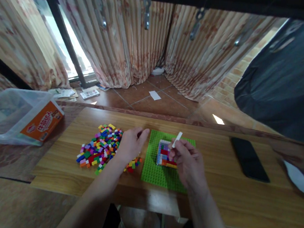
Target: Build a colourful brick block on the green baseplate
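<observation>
The right hand (190,163) pinches a white brick (177,139) near the brick build (164,151) on the green board (150,173), with the left hand (130,145) at the board's nine o'clock, by the brick pile (98,147), its fingers too hidden to tell.

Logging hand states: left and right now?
Left hand: by brick pile, open or closed cannot be told.
Right hand: closed, holding white strip over green baseplate.

Beyond the wooden table (241,202) I see brown floor tiles (175,104), then floral curtains (132,45); past its left end, a bright window (78,55).
</observation>
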`<state>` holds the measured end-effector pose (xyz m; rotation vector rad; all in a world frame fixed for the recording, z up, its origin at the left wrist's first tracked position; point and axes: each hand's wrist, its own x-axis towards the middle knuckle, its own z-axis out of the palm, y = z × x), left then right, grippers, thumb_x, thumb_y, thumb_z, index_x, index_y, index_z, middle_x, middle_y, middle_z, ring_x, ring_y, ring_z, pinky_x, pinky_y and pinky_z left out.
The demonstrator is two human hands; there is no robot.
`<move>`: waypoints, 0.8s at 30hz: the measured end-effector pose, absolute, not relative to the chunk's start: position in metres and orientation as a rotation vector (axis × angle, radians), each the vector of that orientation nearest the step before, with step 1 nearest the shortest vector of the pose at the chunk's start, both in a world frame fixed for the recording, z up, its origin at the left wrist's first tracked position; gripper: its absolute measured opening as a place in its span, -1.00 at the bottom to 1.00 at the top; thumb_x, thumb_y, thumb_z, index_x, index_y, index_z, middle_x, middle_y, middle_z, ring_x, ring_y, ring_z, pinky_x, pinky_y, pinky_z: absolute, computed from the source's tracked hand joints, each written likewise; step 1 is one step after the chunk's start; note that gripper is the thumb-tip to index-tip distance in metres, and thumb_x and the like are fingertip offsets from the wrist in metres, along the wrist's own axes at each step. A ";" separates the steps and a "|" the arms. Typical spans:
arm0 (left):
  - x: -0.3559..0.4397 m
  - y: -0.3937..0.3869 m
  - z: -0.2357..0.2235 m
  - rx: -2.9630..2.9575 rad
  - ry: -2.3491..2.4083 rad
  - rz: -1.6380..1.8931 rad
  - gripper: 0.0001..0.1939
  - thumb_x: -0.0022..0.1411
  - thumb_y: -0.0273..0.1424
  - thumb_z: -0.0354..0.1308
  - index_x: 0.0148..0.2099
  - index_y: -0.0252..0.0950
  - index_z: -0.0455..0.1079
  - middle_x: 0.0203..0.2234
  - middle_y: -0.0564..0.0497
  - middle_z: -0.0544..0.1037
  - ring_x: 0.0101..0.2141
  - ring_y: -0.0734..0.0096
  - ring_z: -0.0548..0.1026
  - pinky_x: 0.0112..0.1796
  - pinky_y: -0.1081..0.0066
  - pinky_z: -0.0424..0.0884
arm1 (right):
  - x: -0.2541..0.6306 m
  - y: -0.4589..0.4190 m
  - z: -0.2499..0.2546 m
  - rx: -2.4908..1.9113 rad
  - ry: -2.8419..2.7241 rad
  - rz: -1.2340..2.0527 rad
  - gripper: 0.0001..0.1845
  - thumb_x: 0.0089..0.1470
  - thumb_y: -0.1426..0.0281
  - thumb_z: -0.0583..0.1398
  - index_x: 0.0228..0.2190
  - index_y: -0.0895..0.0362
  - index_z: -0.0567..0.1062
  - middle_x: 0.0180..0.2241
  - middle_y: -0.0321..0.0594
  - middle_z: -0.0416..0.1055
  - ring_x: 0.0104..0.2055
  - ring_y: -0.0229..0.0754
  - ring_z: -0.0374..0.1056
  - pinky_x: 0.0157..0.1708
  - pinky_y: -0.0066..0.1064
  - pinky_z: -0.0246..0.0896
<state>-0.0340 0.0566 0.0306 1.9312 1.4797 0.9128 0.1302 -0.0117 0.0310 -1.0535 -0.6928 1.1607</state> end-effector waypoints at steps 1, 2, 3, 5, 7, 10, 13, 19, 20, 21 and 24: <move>-0.040 0.060 0.031 2.003 1.561 0.838 -0.59 0.31 -0.25 -0.02 -0.58 -0.28 0.20 -0.67 0.11 0.26 -0.57 0.51 0.24 -0.46 0.45 0.07 | 0.138 -0.012 0.031 -1.069 -0.690 1.121 -0.82 -0.07 0.27 0.32 -0.45 0.12 0.54 -0.52 -0.32 0.43 -0.59 -0.39 0.21 -0.59 -0.52 0.19; -0.046 0.062 0.031 2.069 1.638 0.745 -0.60 0.31 -0.25 -0.03 -0.55 -0.28 0.26 -0.65 0.08 0.34 -0.55 0.47 0.30 -0.44 0.44 0.10 | 0.145 -0.013 0.031 -1.087 -0.687 1.084 -0.83 -0.06 0.28 0.31 -0.44 0.12 0.54 -0.51 -0.31 0.43 -0.58 -0.38 0.22 -0.58 -0.51 0.19; -0.050 0.064 0.030 2.127 1.703 0.643 -0.61 0.32 -0.25 -0.04 -0.52 -0.28 0.32 -0.61 0.03 0.41 -0.52 0.43 0.35 -0.42 0.43 0.13 | 0.152 -0.013 0.031 -1.104 -0.683 1.052 -0.84 -0.06 0.29 0.31 -0.42 0.12 0.54 -0.50 -0.31 0.43 -0.57 -0.37 0.23 -0.57 -0.51 0.19; -0.056 0.065 0.030 2.212 1.803 0.434 -0.61 0.32 -0.22 -0.05 -0.46 -0.28 0.42 -0.54 -0.05 0.52 -0.46 0.35 0.44 -0.38 0.41 0.18 | 0.163 -0.014 0.030 -1.134 -0.667 1.006 -0.84 -0.06 0.31 0.30 -0.38 0.12 0.54 -0.48 -0.30 0.44 -0.55 -0.37 0.24 -0.56 -0.51 0.18; -0.057 0.064 0.030 2.257 1.863 0.280 -0.61 0.31 -0.20 -0.05 -0.41 -0.27 0.48 -0.47 -0.10 0.58 -0.40 0.27 0.49 -0.36 0.39 0.22 | 0.170 -0.014 0.029 -1.159 -0.647 0.978 -0.83 -0.07 0.32 0.30 -0.37 0.12 0.54 -0.46 -0.30 0.45 -0.55 -0.37 0.25 -0.57 -0.52 0.16; -0.057 0.062 0.030 2.287 1.882 0.170 -0.65 0.28 -0.19 -0.01 -0.35 -0.24 0.52 -0.42 -0.10 0.60 -0.34 0.21 0.53 -0.37 0.38 0.24 | 0.174 -0.014 0.026 -1.206 -0.629 0.959 -0.82 -0.09 0.31 0.29 -0.39 0.13 0.53 -0.47 -0.30 0.44 -0.55 -0.37 0.27 -0.57 -0.52 0.15; -0.057 0.062 0.030 2.277 1.883 0.147 -0.69 0.25 -0.19 0.03 -0.35 -0.23 0.51 -0.41 -0.09 0.61 -0.32 0.20 0.54 -0.37 0.38 0.25 | 0.176 -0.013 0.020 -1.295 -0.659 0.890 -0.77 -0.07 0.26 0.27 -0.36 0.13 0.53 -0.48 -0.29 0.44 -0.55 -0.34 0.28 -0.58 -0.49 0.15; -0.065 0.064 0.031 2.208 1.854 0.119 -0.74 0.13 -0.14 0.14 -0.40 -0.20 0.47 -0.46 -0.02 0.60 -0.40 0.26 0.51 -0.43 0.41 0.21 | 0.184 -0.014 0.008 -1.598 -0.961 0.683 -0.59 0.04 0.09 0.18 -0.31 0.19 0.55 -0.47 -0.18 0.48 -0.55 -0.27 0.29 -0.56 -0.42 0.23; -0.067 0.065 0.031 2.207 1.843 0.128 -0.74 0.12 -0.14 0.15 -0.40 -0.20 0.47 -0.45 -0.02 0.60 -0.39 0.26 0.51 -0.42 0.41 0.21 | 0.185 -0.015 0.009 -1.642 -1.017 0.646 -0.57 0.06 0.08 0.17 -0.30 0.19 0.56 -0.47 -0.17 0.49 -0.54 -0.25 0.31 -0.54 -0.41 0.24; -0.069 0.065 0.032 2.205 1.836 0.138 -0.75 0.12 -0.14 0.15 -0.40 -0.20 0.48 -0.44 -0.02 0.60 -0.38 0.26 0.51 -0.42 0.41 0.21 | 0.186 -0.016 0.009 -1.677 -1.062 0.614 -0.57 0.07 0.07 0.16 -0.29 0.19 0.56 -0.47 -0.16 0.50 -0.54 -0.24 0.32 -0.53 -0.40 0.24; -0.071 0.066 0.034 2.177 1.830 0.177 -0.75 0.13 -0.17 0.14 -0.38 -0.23 0.48 -0.42 -0.04 0.59 -0.37 0.25 0.51 -0.41 0.40 0.20 | 0.187 -0.019 0.013 -1.739 -1.151 0.554 -0.57 0.10 0.07 0.13 -0.31 0.18 0.56 -0.51 -0.18 0.48 -0.53 -0.21 0.34 -0.51 -0.40 0.23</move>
